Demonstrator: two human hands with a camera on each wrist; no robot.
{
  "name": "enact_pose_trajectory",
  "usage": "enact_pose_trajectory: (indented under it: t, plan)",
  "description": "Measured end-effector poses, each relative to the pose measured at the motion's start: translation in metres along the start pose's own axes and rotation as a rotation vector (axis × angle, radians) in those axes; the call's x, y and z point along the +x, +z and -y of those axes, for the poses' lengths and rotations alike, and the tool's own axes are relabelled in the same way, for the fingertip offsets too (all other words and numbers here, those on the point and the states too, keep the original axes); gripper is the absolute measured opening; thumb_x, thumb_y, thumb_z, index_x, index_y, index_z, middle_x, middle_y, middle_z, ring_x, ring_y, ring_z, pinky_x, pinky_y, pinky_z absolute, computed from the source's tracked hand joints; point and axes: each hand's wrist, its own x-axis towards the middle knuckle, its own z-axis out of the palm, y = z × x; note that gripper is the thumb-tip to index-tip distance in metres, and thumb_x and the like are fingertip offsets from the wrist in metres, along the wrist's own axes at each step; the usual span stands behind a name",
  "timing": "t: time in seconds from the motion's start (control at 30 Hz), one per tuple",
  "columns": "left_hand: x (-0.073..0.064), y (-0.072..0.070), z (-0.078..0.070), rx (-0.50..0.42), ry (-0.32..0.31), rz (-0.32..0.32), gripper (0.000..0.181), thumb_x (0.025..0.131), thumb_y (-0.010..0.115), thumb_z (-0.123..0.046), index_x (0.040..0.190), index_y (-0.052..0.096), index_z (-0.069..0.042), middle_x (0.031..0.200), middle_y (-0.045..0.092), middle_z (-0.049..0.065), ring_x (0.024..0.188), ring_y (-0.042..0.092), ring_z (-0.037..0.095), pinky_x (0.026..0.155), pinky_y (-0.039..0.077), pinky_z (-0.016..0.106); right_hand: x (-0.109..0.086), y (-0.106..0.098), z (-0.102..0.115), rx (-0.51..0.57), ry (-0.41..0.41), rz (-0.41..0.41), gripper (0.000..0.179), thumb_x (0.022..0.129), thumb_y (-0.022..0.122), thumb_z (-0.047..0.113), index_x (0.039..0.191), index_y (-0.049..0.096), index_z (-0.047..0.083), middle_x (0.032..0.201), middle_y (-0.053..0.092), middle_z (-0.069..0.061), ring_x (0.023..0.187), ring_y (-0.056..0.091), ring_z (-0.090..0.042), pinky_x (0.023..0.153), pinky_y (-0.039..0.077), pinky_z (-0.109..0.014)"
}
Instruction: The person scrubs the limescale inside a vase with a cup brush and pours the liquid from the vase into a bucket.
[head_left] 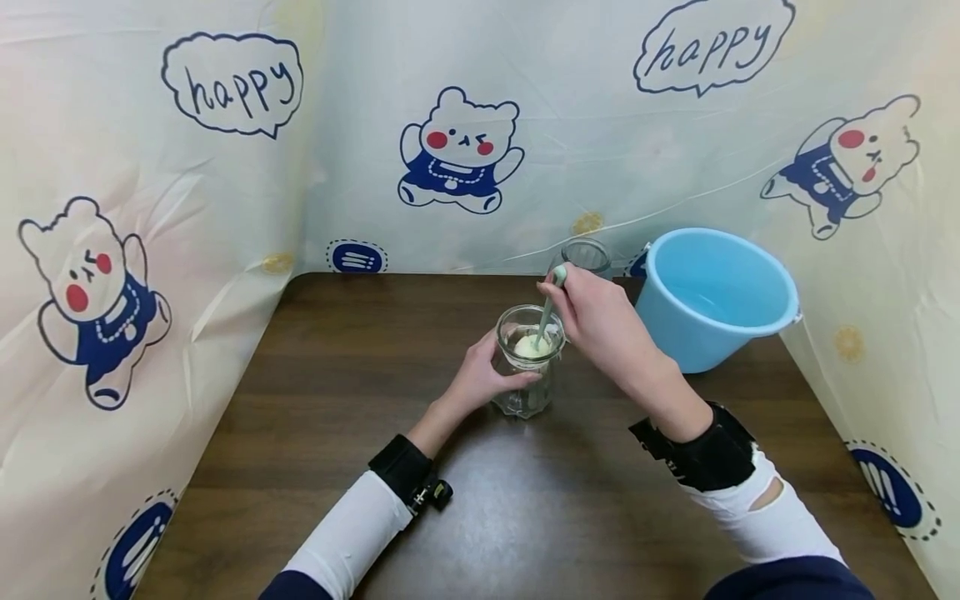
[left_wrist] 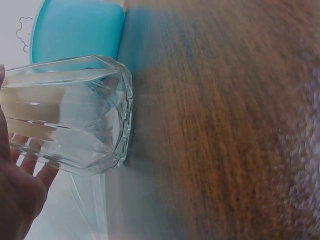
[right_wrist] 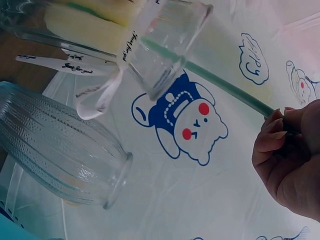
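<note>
My left hand (head_left: 483, 373) grips a clear faceted glass vase (head_left: 523, 402) around its side, thumb in front. In the left wrist view the base of the vase (left_wrist: 107, 120) shows, with fingers behind the glass. My right hand (head_left: 606, 323) pinches the green handle of a sponge bottle brush (right_wrist: 227, 91), which slants down through the mouth. A pale yellow sponge head (head_left: 531, 345) sits inside the vase. Around the vase's neck a printed white ribbon (right_wrist: 100, 95) is tied, its loop hanging at the side.
Behind my right hand stands a ribbed glass vase (head_left: 588, 252), fuller in the right wrist view. A light blue bucket (head_left: 678, 337) stands on the right of the brown wooden table (head_left: 360, 367). A pale cloth printed with bears (head_left: 461, 158) hangs around the back and sides.
</note>
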Motion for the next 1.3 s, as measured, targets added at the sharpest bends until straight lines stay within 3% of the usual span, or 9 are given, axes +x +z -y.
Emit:
enact_pose_trajectory:
  t: [0.1,0.27,0.43,0.77,1.0,1.13,1.3]
  plan:
    - [0.003,0.002,0.004,-0.003,-0.013,0.004,0.078,0.069,0.085,-0.039,0.136,0.052,-0.017,0.127,0.061,0.000,0.118,0.052,0.011,0.102,0.044,0.039,0.000,0.003,-0.001,-0.008,0.008,0.033,0.024,0.102,0.050,0.025,0.086,0.051,0.007,0.070,0.048,-0.004,0.060,0.046,-0.018,0.054,0.041,-0.029]
    - [0.000,-0.004,-0.019,-0.032,0.008,0.007,0.074,0.072,0.085,-0.025,0.135,0.052,-0.006,0.126,0.061,0.010,0.118,0.053,0.018,0.101,0.045,0.043,0.003,-0.002,-0.001,0.015,-0.002,0.007,0.028,0.103,0.046,0.027,0.084,0.051,0.007,0.071,0.046,-0.004,0.062,0.045,-0.018,0.055,0.041,-0.029]
    - [-0.002,-0.005,-0.020,-0.037,0.006,0.011,0.070,0.073,0.084,-0.025,0.133,0.053,-0.008,0.125,0.061,0.007,0.117,0.054,0.014,0.100,0.047,0.040,0.009,-0.010,0.000,0.041,-0.005,-0.007,0.030,0.104,0.044,0.029,0.083,0.049,0.008,0.070,0.044,-0.005,0.062,0.044,-0.019,0.055,0.040,-0.030]
    - [-0.001,-0.003,-0.017,-0.061,0.016,-0.001,0.073,0.072,0.085,-0.023,0.135,0.053,-0.006,0.125,0.062,0.013,0.117,0.055,0.024,0.100,0.046,0.043,0.010,0.004,-0.004,0.056,0.062,0.133,0.034,0.105,0.040,0.034,0.082,0.046,0.010,0.065,0.040,-0.003,0.056,0.042,-0.019,0.052,0.038,-0.028]
    - [0.000,-0.003,-0.018,-0.039,0.015,-0.001,0.070,0.072,0.085,-0.023,0.133,0.054,-0.007,0.123,0.062,0.008,0.113,0.055,0.015,0.098,0.048,0.042,0.021,-0.008,-0.004,0.071,0.036,0.053,0.036,0.105,0.039,0.033,0.082,0.049,0.008,0.068,0.050,-0.005,0.061,0.046,-0.020,0.057,0.040,-0.032]
    - [0.001,0.001,-0.004,-0.044,0.012,-0.004,0.072,0.071,0.085,-0.025,0.134,0.053,-0.009,0.124,0.062,0.008,0.114,0.055,0.017,0.098,0.048,0.042,0.018,-0.004,-0.007,0.104,0.039,0.066,0.034,0.105,0.040,0.031,0.083,0.051,0.008,0.070,0.054,-0.005,0.062,0.048,-0.019,0.056,0.041,-0.031]
    - [0.003,0.008,0.016,-0.044,-0.004,-0.010,0.075,0.069,0.086,-0.032,0.135,0.053,-0.017,0.127,0.061,0.003,0.116,0.055,0.016,0.100,0.046,0.041,0.006,0.013,-0.013,0.124,0.089,0.151,0.033,0.105,0.041,0.032,0.082,0.048,0.010,0.064,0.043,-0.004,0.055,0.044,-0.018,0.052,0.040,-0.028]
